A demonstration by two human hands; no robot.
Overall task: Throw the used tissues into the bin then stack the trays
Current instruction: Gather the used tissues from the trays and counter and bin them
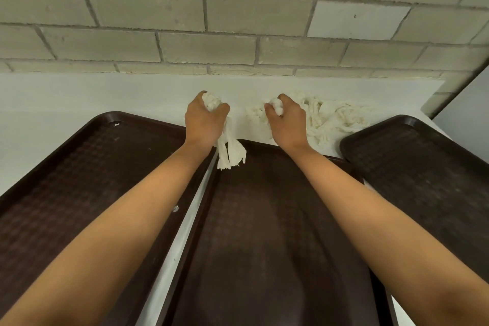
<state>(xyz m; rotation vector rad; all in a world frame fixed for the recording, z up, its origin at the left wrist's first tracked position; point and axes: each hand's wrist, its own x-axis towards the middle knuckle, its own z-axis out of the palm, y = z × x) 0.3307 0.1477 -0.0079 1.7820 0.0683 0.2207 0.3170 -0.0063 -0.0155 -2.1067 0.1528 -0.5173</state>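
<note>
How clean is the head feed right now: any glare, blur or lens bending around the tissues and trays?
Head view: wide-angle bending bows the edges of the middle tray and stretches the forearms; light is soft, a dull sheen on that tray, no hard glare; left hand, right hand and tissue pile look sharp, though white tissue on the white counter shows low contrast.

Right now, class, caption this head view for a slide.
Beyond three brown trays, left hand and right hand each grip tissue; more tissues heaped on counter.
</note>
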